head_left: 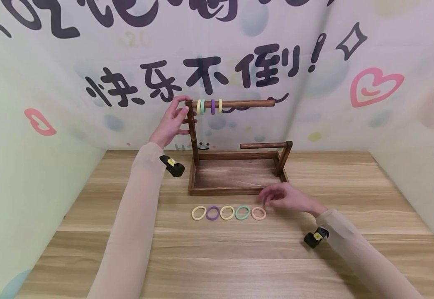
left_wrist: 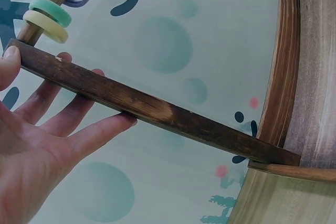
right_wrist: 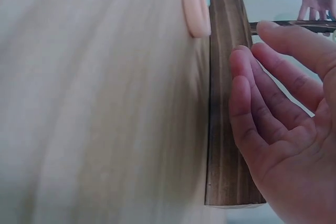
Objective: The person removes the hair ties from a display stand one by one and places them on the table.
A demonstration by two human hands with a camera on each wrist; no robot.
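At the top of the tall wooden post point(head_left: 192, 133) of a display stand, my left hand point(head_left: 169, 124) grips it. In the left wrist view the thumb lies on the near side and the fingers point(left_wrist: 79, 114) pass behind. The upper bar point(head_left: 247, 103) carries a yellow hair tie point(head_left: 198, 109), a green one point(head_left: 203, 109), a purple one point(head_left: 213, 109) and another yellow one point(head_left: 220, 108). My right hand point(head_left: 286, 197), loosely bent and holding nothing, hovers by the stand's front edge point(right_wrist: 226, 129), right beside a peach hair tie point(head_left: 259, 219).
Left of the peach hair tie, several more lie in a row on the wooden table point(head_left: 217, 249), including a green one point(head_left: 243, 219). A lower short bar point(head_left: 262, 145) juts from the stand's right post point(head_left: 284, 160). A printed cloth point(head_left: 217, 37) hangs behind.
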